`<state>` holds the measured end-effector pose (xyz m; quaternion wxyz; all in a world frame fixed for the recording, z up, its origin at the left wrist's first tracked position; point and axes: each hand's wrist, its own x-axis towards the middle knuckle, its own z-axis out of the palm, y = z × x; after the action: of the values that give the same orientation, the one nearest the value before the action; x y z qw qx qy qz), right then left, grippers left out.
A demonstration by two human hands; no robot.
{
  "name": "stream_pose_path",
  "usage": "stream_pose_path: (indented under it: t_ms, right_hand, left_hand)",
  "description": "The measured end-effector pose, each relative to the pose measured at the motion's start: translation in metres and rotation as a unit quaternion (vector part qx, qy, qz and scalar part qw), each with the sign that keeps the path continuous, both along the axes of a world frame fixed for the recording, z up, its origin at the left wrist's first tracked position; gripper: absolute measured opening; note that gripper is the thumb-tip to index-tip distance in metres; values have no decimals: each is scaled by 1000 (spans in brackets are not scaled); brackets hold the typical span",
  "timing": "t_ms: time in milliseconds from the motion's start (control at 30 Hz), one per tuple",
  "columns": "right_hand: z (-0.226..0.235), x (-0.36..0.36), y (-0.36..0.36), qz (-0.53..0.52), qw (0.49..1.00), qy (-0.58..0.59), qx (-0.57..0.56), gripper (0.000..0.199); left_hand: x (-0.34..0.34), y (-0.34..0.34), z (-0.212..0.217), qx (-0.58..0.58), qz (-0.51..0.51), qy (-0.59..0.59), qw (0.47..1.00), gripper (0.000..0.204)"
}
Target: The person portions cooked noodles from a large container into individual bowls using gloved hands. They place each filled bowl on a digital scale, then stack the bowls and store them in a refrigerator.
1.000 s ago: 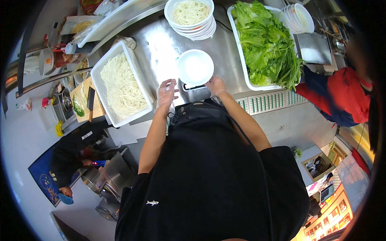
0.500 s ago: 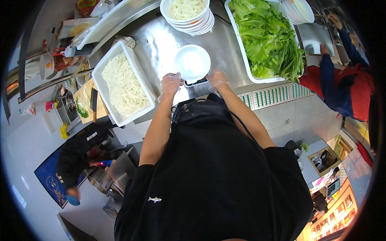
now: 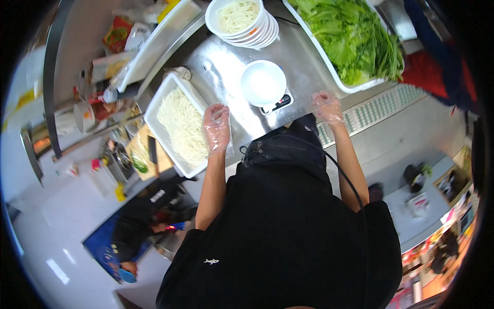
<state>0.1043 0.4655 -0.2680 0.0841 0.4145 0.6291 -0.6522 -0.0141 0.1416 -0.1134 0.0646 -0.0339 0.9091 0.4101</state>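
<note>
An empty-looking white bowl sits on a small digital scale on the steel counter. My left hand, in a loose clear plastic glove, hovers by the right rim of a white tub of pale noodles. Its fingers are loosely bent, with nothing visible in them. To the right of the scale, my right hand, gloved the same way, is held near the counter's front edge. Its fingers are partly curled and slightly apart, holding nothing visible. Neither hand touches the bowl.
Nested white bowls, the top one with noodles, stand at the back. A white tub of leafy greens is at the right. On the left lie a cutting board and knife. Two other people work at left and right.
Both hands have moved away from the bowl and scale, the left toward the noodle tub, the right outward. The bowl rests on the scale. The whole view has shifted and turned.
</note>
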Motion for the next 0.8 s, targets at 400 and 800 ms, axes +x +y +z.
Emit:
stream_pose_path:
  t_ms: [400,800]
  right_hand:
    - [-2,50,-82,-287,936,138,-151,25]
    - [24,-109,-65,-143,947,284,45,35]
  left_hand:
    - [-177,127,37,-328,-429,379,751,53]
    - [-203,149,10,-273,-387,169,864,47]
